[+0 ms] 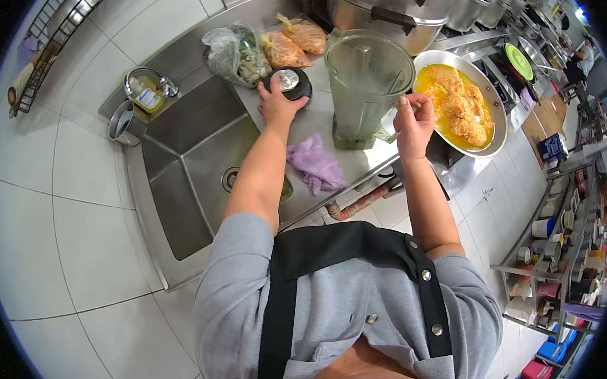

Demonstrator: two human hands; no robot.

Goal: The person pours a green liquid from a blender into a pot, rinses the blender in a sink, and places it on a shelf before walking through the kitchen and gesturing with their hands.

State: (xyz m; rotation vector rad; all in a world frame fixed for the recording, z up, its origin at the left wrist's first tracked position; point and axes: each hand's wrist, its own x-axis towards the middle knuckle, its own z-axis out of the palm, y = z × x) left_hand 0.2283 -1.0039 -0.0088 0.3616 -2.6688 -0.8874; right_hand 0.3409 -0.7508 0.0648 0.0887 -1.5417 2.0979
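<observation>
My left hand [280,103] reaches over the counter with its fingers spread on the side of a round black lid-like piece [301,84] with a silvery centre. My right hand [414,118] is closed at the rim and handle side of a clear blender jar [367,69]; what its fingers pinch is hard to make out. The jar stands upright and looks empty apart from wet residue. A purple cloth [315,164] lies crumpled on the counter between my arms.
At left is a steel sink [192,168] with a tap [167,87], a small pot [128,123] and a soap bottle [149,99]. Bags of food [286,50] lie at the back. A pan of breaded pieces [461,106] sits right of the jar, below large pots [383,14].
</observation>
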